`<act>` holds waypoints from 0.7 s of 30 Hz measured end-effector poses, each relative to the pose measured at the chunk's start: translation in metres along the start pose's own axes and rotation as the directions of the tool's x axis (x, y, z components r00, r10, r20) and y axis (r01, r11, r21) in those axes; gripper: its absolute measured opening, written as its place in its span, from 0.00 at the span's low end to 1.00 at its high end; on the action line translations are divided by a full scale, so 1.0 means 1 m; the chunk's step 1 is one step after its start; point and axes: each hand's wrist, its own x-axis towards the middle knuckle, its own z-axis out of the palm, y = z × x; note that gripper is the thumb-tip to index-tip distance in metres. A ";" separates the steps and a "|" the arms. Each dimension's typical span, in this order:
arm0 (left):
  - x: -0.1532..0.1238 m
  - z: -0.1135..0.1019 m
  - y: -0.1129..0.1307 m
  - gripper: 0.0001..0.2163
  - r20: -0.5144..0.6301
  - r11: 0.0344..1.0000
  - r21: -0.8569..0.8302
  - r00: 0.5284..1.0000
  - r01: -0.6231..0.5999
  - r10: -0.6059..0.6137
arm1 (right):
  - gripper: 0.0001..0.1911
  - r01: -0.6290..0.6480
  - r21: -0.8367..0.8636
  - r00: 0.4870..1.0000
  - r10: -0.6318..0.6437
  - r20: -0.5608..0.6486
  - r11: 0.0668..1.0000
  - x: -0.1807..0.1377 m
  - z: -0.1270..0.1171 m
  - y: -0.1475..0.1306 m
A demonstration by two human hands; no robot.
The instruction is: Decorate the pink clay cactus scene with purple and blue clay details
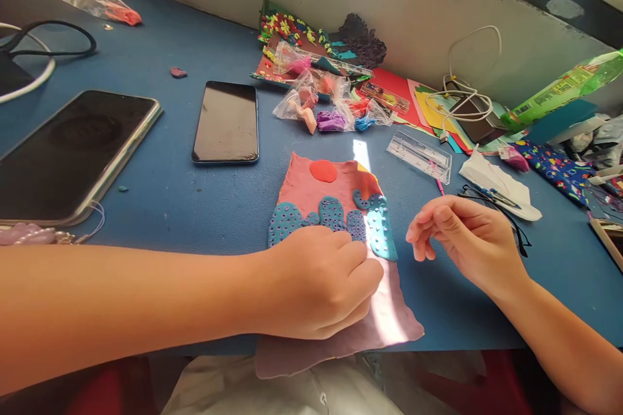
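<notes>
A clay picture (394, 301) on a pink backing lies at the table's front edge, its lower end hanging over. It bears a red disc (323, 171) and several teal cactus-like shapes (332, 214) with small purple dots. My left hand (331, 282) is closed over its middle, fingers curled under; whatever they pinch, if anything, is hidden. To the right of the picture, my right hand (462, 237) hovers with half-bent, loosely parted fingers and nothing visible in them. Just behind it, a thin pink stick (440, 187) shows beside a clear plastic ruler (421, 155).
Two phones, one larger (73, 149) and one smaller (226, 123), lie on the left. Bagged clay (331, 120) and a decorated board (292, 39) are at the back. Glasses (520, 233), white paper (499, 185) and a coiled cable (467, 100) are on the right.
</notes>
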 end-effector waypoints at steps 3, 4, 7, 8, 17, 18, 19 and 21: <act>0.001 0.000 0.000 0.12 0.002 1.000 0.001 1.000 -0.002 0.002 | 0.19 -0.028 0.025 0.999 0.027 0.042 0.999 0.000 -0.002 0.000; 0.001 0.000 -0.001 0.12 0.002 1.000 0.001 1.000 -0.002 0.002 | 0.20 -0.028 0.025 0.998 0.026 0.054 0.999 -0.001 -0.003 -0.001; 0.001 -0.001 -0.001 0.12 0.001 1.000 -0.002 1.000 -0.001 0.001 | 0.22 -0.002 0.007 0.997 0.001 0.080 1.000 -0.002 -0.005 -0.002; 0.001 -0.001 -0.001 0.12 -0.002 1.000 -0.005 1.000 0.000 0.000 | 0.22 0.014 0.000 0.996 -0.014 0.087 1.000 -0.003 -0.005 -0.002; 0.002 -0.003 0.004 0.15 -0.079 0.999 0.026 0.996 -0.027 0.029 | 0.05 0.688 -0.644 0.689 -0.581 0.433 0.335 -0.008 0.004 0.007; 0.003 -0.002 0.004 0.16 -0.082 0.999 0.039 0.996 -0.022 0.025 | 0.05 0.731 -0.642 0.627 -0.598 0.499 0.231 -0.009 0.007 0.008; 0.003 -0.002 0.004 0.16 -0.081 0.999 0.049 0.997 -0.015 0.019 | 0.04 0.766 -0.622 0.575 -0.606 0.550 0.163 -0.011 0.010 0.007; 0.003 -0.001 0.004 0.17 -0.070 0.998 0.060 0.997 -0.008 0.012 | 0.04 0.815 -0.573 0.494 -0.617 0.613 0.082 -0.014 0.015 0.006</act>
